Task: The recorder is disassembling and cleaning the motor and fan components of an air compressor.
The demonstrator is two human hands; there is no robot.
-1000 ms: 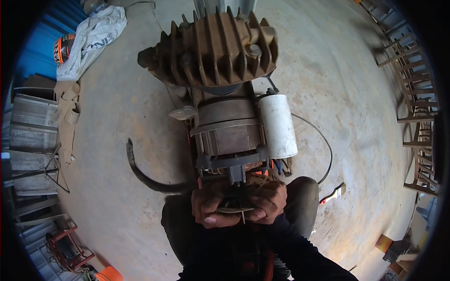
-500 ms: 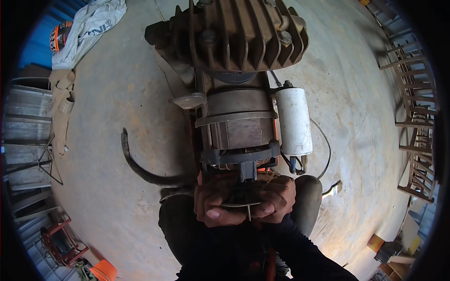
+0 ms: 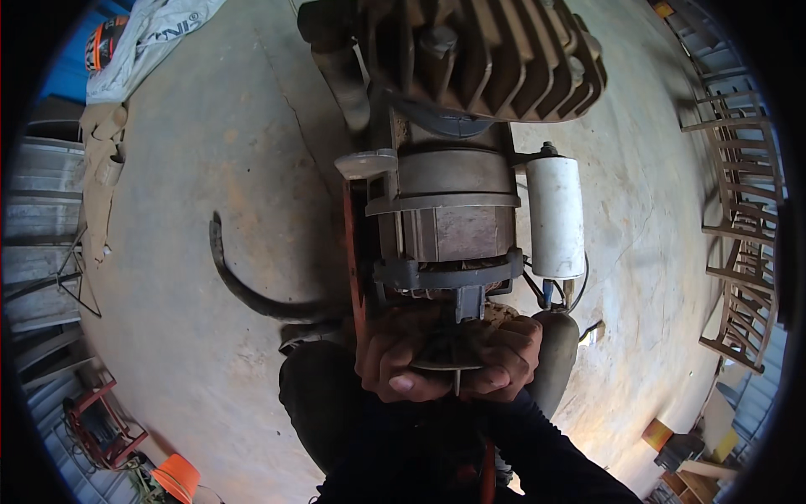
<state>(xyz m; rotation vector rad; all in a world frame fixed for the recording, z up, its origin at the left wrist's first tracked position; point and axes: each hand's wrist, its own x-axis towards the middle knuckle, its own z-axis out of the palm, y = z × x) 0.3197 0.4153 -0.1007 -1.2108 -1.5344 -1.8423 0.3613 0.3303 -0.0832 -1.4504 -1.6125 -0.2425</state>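
Note:
An air compressor's motor (image 3: pixel 457 231) stands in front of me, with a finned metal cylinder head (image 3: pixel 495 59) at its far end. A white cylindrical capacitor (image 3: pixel 556 218) is fixed along its right side. At the near end is a dark, ribbed, fan-like wheel (image 3: pixel 447 351) with a thin edge toward me. My left hand (image 3: pixel 388 357) is closed round its left side, my right hand (image 3: pixel 512 357) round its right, thumbs on the near face. Fingertips behind the wheel are hidden. Wires (image 3: pixel 550 294) hang below the capacitor.
A curved black hose (image 3: pixel 239 286) lies on the concrete floor at the left. Wooden racks (image 3: pixel 743 227) line the right wall. An orange container (image 3: pixel 177 477) and a red frame (image 3: pixel 105 428) stand at lower left. A white sack (image 3: pixel 151 50) lies at upper left.
The compressor has shifted to the right in view, its finned end the most. Both hands have moved slightly right with it, keeping the same grip on the wheel.

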